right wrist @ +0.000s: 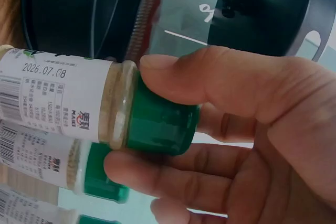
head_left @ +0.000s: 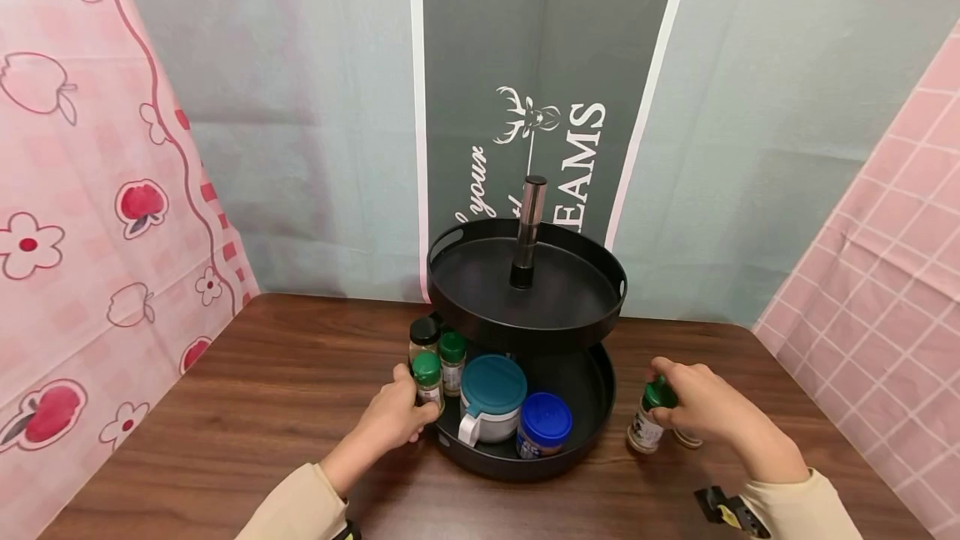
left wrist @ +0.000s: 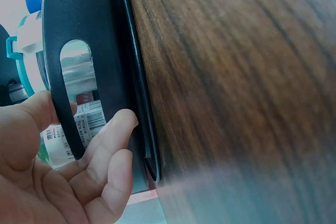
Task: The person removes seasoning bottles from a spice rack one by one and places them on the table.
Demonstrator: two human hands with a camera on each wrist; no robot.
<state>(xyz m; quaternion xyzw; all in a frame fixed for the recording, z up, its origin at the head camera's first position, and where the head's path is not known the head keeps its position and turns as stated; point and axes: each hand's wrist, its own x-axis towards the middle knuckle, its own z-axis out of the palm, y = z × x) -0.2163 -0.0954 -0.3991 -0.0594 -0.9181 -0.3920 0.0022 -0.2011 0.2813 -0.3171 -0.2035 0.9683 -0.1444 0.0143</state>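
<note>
Green-capped jar (head_left: 647, 427) in my right hand (head_left: 705, 400), thumb and fingers curled round its cap (right wrist: 163, 119), between the lower tray (head_left: 525, 467) and the worktop's (head_left: 315, 357) right edge. My left hand (head_left: 393, 411) pinches that tray's left rim (left wrist: 55, 35), thumb inside.

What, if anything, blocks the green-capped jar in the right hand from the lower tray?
No object visibly stands between the green-capped jar in the right hand and the lower tray, only tabletop. The tray's raised wall must be cleared, and the upper tray above it may limit headroom.
</note>
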